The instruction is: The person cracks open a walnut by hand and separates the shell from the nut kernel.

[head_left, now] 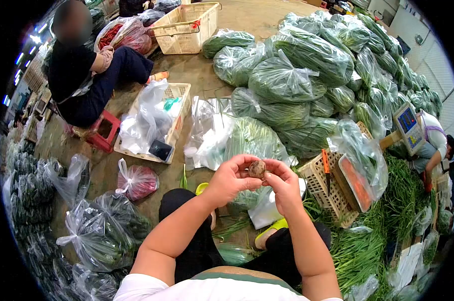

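Note:
A small round, brown mottled thing point(257, 169), its exact kind unclear, is held up in front of my lap. My left hand point(233, 174) grips it from one side, with thumb and fingers curled against it. From the other side, my right hand point(283, 181) pinches it with bent fingers. Below and behind the hands lies a large clear bag of long green stalks point(254, 138). A white plastic bag point(267, 208) is under my right hand, between my knees.
Bagged greens point(292, 75) are piled ahead. A crate point(179, 118) with plastic bags and a dark phone stands front left, near a seated person point(81, 65). To the right are a scale point(355, 183), an orange-handled knife point(327, 170) and loose green stalks point(352, 251). Another person bends at far right.

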Motion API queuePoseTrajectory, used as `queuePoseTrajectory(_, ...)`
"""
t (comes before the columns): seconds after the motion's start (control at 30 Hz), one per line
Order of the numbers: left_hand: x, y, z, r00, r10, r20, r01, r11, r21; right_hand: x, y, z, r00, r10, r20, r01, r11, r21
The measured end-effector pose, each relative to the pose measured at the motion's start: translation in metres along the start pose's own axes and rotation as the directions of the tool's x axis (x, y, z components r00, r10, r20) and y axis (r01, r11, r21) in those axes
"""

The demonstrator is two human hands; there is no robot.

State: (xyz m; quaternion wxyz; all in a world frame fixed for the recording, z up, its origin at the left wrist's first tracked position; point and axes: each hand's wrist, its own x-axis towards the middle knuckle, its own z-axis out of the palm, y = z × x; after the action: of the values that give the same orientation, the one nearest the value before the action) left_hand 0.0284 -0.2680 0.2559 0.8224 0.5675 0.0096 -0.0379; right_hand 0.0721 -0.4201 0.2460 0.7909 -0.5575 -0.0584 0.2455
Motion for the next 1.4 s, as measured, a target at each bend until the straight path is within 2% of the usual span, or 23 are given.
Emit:
queuePoseTrajectory(0.07, 0.003, 0.002, -0.007, 0.989, -0.102, 0.111, 0.12, 0.979, -0.162, -0.001, -0.003, 0.003, 1.0, 0.016, 0.01, -0.016, 1.0, 0.012)
queuePoseTrajectory(0.1, 0.005, 0.002, -0.007, 0.988, -0.102, 0.116, 0.12, 0.98, -0.156, -0.001, -0.007, 0.006, 1.0, 0.008, 0.002, -0.008, 1.0, 0.011)
queuePoseTrajectory(0.17, 0.006, 0.001, -0.008, 0.98, -0.092, 0.174, 0.144, 0.938, -0.314, -0.003, -0.011, 0.01, 1.0, 0.001, -0.009, -0.001, 1.0, 0.014)
queuePoseTrajectory(0.27, 0.005, 0.004, -0.007, 0.975, -0.115, 0.188, 0.182, 0.902, -0.392, -0.004, -0.011, 0.014, 1.0, -0.002, -0.01, 0.003, 0.999, 0.05)
queuePoseTrajectory(0.4, 0.002, 0.006, -0.007, 0.988, -0.091, 0.128, 0.136, 0.905, -0.404, -0.001, -0.006, 0.015, 1.0, -0.018, -0.005, 0.018, 1.0, -0.009)
queuePoseTrajectory(0.53, -0.002, 0.002, -0.016, 0.985, -0.133, 0.108, 0.166, 0.9, -0.403, -0.001, -0.002, 0.022, 1.0, 0.009, 0.001, -0.009, 0.999, -0.053)
queuePoseTrajectory(0.77, 0.002, 0.001, -0.02, 0.985, -0.147, 0.093, 0.173, 0.892, -0.417, 0.003, 0.0, 0.02, 1.0, 0.011, 0.007, -0.011, 1.0, -0.019)
queuePoseTrajectory(0.9, 0.005, -0.002, -0.019, 0.987, -0.145, 0.07, 0.161, 0.904, -0.396, 0.003, 0.001, 0.02, 0.997, -0.065, -0.032, 0.063, 0.996, -0.059)
queuePoseTrajectory(0.97, 0.005, -0.001, -0.016, 0.989, -0.149, 0.005, 0.148, 0.98, -0.13, 0.005, -0.004, 0.022, 0.995, -0.101, -0.01, 0.098, 0.98, -0.173)
queuePoseTrajectory(1.0, 0.003, -0.003, -0.014, 0.995, -0.097, 0.031, 0.099, 0.991, -0.094, 0.005, -0.001, 0.021, 0.995, -0.102, 0.009, 0.102, 0.978, -0.181)
queuePoseTrajectory(1.07, 0.003, -0.005, -0.012, 0.992, -0.124, 0.022, 0.124, 0.992, -0.009, 0.003, -0.003, 0.023, 0.999, -0.037, -0.001, 0.037, 0.997, -0.061)
queuePoseTrajectory(1.13, 0.005, -0.015, -0.008, 0.994, 0.105, 0.034, -0.107, 0.994, 0.038, 0.005, 0.001, 0.02, 1.0, 0.008, -0.018, -0.006, 0.992, 0.128)
queuePoseTrajectory(1.17, 0.004, -0.015, -0.011, 0.997, 0.047, 0.057, -0.054, 0.99, 0.131, 0.004, -0.001, 0.02, 0.999, 0.042, -0.014, -0.039, 0.984, 0.176)
queuePoseTrajectory(1.2, 0.003, -0.009, -0.01, 0.998, 0.051, 0.046, -0.057, 0.989, 0.134, 0.005, 0.0, 0.017, 0.999, 0.048, -0.011, -0.045, 0.981, 0.191)
queuePoseTrajectory(1.27, 0.001, 0.003, -0.005, 0.998, 0.054, 0.034, -0.064, 0.903, 0.424, 0.004, 0.0, 0.013, 0.997, 0.064, 0.039, -0.072, 0.964, 0.257)
queuePoseTrajectory(1.3, 0.0, 0.008, -0.001, 0.988, 0.152, -0.004, -0.129, 0.851, 0.509, 0.005, 0.0, 0.016, 0.997, 0.071, 0.042, -0.08, 0.964, 0.255)
queuePoseTrajectory(1.33, 0.002, 0.006, -0.004, 0.99, 0.144, -0.006, -0.122, 0.857, 0.5, 0.005, -0.001, 0.019, 0.998, 0.061, 0.022, -0.065, 0.959, 0.275)
queuePoseTrajectory(1.4, 0.004, -0.005, -0.007, 0.959, 0.28, -0.039, -0.206, 0.788, 0.58, 0.003, -0.002, 0.021, 0.997, 0.075, 0.019, -0.078, 0.949, 0.305)
